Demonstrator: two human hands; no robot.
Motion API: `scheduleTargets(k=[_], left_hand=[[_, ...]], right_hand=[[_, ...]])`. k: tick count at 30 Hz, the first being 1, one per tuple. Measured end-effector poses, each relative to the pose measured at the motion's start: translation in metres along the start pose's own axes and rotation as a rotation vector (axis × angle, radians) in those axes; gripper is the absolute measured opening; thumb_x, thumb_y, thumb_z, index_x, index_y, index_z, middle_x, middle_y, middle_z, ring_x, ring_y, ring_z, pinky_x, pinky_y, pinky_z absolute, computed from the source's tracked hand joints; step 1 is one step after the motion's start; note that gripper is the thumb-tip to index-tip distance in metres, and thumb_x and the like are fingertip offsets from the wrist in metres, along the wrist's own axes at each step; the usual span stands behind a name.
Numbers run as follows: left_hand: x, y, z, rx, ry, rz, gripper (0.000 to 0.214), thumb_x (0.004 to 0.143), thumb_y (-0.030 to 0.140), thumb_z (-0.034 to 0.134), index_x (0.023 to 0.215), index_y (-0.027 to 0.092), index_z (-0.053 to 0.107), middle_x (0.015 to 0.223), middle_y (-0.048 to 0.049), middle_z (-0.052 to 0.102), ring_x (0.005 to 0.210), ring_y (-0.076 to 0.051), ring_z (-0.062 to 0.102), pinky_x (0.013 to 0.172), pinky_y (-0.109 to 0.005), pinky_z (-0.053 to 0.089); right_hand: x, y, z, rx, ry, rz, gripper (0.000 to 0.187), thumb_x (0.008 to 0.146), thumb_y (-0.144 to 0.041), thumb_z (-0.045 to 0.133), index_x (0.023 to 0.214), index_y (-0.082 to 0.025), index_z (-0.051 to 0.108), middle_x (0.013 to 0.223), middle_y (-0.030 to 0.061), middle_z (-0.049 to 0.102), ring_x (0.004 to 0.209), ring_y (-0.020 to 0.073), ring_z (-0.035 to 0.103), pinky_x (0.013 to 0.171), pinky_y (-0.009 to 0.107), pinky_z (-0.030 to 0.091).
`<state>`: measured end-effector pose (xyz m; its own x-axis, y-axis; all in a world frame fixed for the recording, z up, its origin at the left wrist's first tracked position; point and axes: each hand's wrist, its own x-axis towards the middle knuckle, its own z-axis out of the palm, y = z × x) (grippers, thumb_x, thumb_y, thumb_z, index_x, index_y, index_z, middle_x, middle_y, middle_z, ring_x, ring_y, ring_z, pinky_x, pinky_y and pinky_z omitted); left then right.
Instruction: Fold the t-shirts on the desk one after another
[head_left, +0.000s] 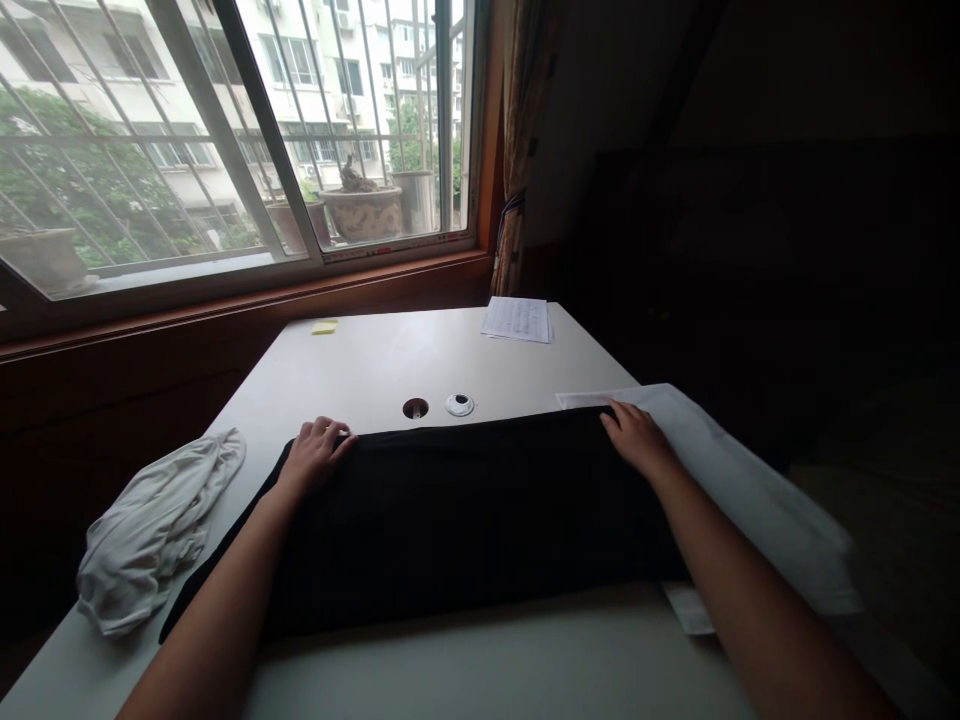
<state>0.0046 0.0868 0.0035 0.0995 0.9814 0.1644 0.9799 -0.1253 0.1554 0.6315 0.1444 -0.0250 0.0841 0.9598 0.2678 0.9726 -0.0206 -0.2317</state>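
Note:
A black piece of folded clothing (480, 520) lies spread flat across the white table (397, 350); its exact kind is hard to make out. At its far left corner, my left hand (316, 452) has its fingers curled over the edge, gripping the cloth. My right hand (636, 436) pinches the far right corner between thumb and fingers. Both forearms reach over the black cloth from the near side. Under its right end, and beyond it, is a white translucent bag or sheet (757, 490).
A crumpled white cloth (161, 530) sits at the table's left edge. Toward the back are papers (517, 319) and a yellow sticky note (324, 326). A cable hole (415, 408) and a round cover (460, 404) lie just past the black cloth. A barred window (300, 130) stands behind.

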Motion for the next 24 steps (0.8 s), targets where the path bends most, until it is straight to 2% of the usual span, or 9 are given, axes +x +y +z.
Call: scheduleTargets(k=[3,5,9,13,16,19,24], left_hand=[[-0.007,-0.011,-0.004,0.015,0.018,-0.014,0.045,0.098,0.061,0.041,0.109,0.023,0.063,0.115,-0.0091,0.06,0.108,-0.028,0.052,0.099,-0.042,0.045],[-0.011,-0.015,-0.007,0.031,0.017,-0.004,0.042,0.097,0.061,0.043,0.101,0.023,0.061,0.107,-0.0084,0.061,0.103,-0.027,0.054,0.096,-0.04,0.045],[-0.024,-0.016,-0.021,0.02,-0.098,-0.003,0.04,0.096,0.062,0.043,0.093,0.024,0.057,0.093,-0.0062,0.064,0.091,-0.026,0.059,0.082,-0.036,0.046],[-0.051,-0.021,-0.044,-0.073,-0.246,-0.049,0.039,0.093,0.063,0.046,0.089,0.026,0.058,0.085,-0.0025,0.067,0.08,-0.024,0.062,0.072,-0.033,0.046],[-0.068,-0.028,-0.057,-0.066,-0.291,-0.026,0.039,0.092,0.063,0.048,0.084,0.026,0.056,0.081,-0.0016,0.066,0.077,-0.023,0.062,0.071,-0.032,0.046],[-0.075,-0.028,-0.06,0.055,-0.237,0.028,0.037,0.093,0.06,0.049,0.085,0.025,0.054,0.083,-0.0042,0.065,0.079,-0.025,0.061,0.074,-0.034,0.045],[-0.068,-0.015,-0.046,0.317,-0.025,0.122,0.03,0.099,0.049,0.049,0.091,0.021,0.059,0.096,-0.0115,0.065,0.094,-0.03,0.058,0.084,-0.041,0.046]], right_hand=[[-0.003,0.002,-0.001,-0.025,0.073,0.041,0.052,0.097,-0.049,0.039,0.134,-0.02,0.062,0.132,0.0154,0.061,0.124,0.0378,0.052,0.108,0.053,0.042],[-0.004,0.004,-0.002,-0.045,0.097,0.061,0.052,0.095,-0.054,0.042,0.125,-0.02,0.066,0.127,0.0171,0.06,0.12,0.0392,0.051,0.105,0.053,0.043],[-0.005,0.003,-0.005,-0.006,0.117,0.071,0.046,0.092,-0.057,0.046,0.111,-0.02,0.067,0.118,0.0169,0.061,0.115,0.0386,0.052,0.101,0.052,0.044],[-0.009,-0.006,-0.012,0.162,0.041,0.03,0.034,0.089,-0.056,0.048,0.098,-0.025,0.059,0.108,0.0124,0.064,0.106,0.0338,0.058,0.095,0.047,0.048],[-0.014,-0.016,-0.019,0.243,-0.061,0.011,0.031,0.088,-0.057,0.048,0.092,-0.027,0.052,0.104,0.0105,0.065,0.101,0.0312,0.062,0.09,0.044,0.05],[-0.019,-0.023,-0.025,0.228,-0.107,0.04,0.03,0.088,-0.057,0.047,0.092,-0.027,0.049,0.108,0.0112,0.064,0.101,0.0313,0.063,0.087,0.044,0.05],[-0.016,-0.021,-0.029,0.231,-0.078,0.146,0.027,0.091,-0.052,0.047,0.097,-0.026,0.051,0.108,0.012,0.066,0.101,0.0316,0.064,0.086,0.043,0.051]])
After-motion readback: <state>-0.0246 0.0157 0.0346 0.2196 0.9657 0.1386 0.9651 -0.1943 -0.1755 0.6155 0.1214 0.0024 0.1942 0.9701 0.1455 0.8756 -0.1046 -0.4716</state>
